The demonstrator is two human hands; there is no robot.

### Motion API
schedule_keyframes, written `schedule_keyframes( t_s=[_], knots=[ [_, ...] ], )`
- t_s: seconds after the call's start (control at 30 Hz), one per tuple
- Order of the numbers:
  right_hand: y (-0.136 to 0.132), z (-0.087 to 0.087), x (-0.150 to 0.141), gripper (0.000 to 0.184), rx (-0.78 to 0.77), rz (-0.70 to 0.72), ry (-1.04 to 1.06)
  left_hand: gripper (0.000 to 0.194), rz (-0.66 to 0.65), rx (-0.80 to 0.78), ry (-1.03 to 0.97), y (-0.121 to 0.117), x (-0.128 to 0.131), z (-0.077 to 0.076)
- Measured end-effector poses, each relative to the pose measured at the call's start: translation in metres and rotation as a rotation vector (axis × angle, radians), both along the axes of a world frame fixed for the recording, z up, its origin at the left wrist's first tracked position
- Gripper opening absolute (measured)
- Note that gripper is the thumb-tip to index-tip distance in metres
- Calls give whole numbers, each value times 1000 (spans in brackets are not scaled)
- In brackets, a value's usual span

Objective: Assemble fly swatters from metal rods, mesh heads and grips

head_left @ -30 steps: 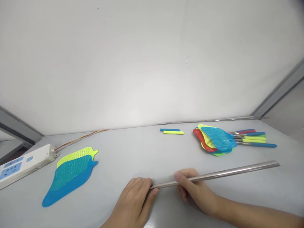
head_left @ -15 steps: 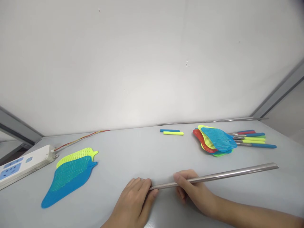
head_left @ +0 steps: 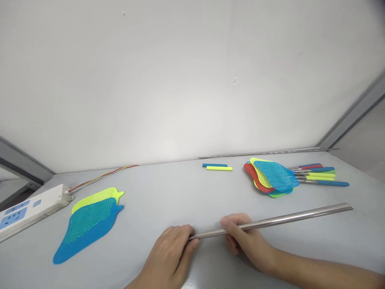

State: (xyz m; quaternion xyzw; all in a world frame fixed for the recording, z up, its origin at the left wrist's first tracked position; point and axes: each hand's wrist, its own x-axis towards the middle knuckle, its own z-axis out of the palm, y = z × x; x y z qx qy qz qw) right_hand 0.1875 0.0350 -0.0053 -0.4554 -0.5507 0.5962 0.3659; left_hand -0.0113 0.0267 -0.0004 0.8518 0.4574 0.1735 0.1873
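A silver telescopic metal rod (head_left: 300,218) lies across both hands just above the grey table, its thick end pointing right and a little up. My left hand (head_left: 171,253) is closed around the thin left end, hiding the tip. My right hand (head_left: 245,239) pinches the rod near its middle between thumb and fingers. Over on the left, a blue fly-swatter head (head_left: 87,241) overlaps a yellow-green one (head_left: 90,199). Beyond my hands lie a blue grip sleeve (head_left: 214,165) and a yellow one (head_left: 219,168).
At the right, several fly swatters (head_left: 275,176) are stacked with coloured handles (head_left: 331,183) pointing right. A long thin metal rod (head_left: 237,155) lies along the wall at the back. On the left sit a white power strip (head_left: 45,206) and a red-yellow cable (head_left: 104,175).
Both hands keep their hold on the rod, which is almost unmoved. The view has shifted very slightly.
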Motion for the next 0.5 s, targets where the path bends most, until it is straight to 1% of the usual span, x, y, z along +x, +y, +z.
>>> schedule_keyframes(
  t_s=[0.17,0.23,0.3,0.37,0.4,0.5],
  knots=[
    [-3,-6,2,42,-69,-187,230,12,5,-59,-110,1,0,3],
    [-4,-8,2,39,-93,-229,321,13,35,-66,-153,1,0,2],
    [-3,-8,2,38,-102,-240,345,15,61,-60,-167,1,-2,-1],
    [-2,-7,2,41,-97,-206,313,20,49,-29,-149,1,-4,-6],
    [-1,-6,2,44,-95,-160,279,22,35,-4,-135,0,-5,-8],
    [0,-2,2,55,-68,54,139,25,4,57,-100,0,-8,-12]
  ],
)
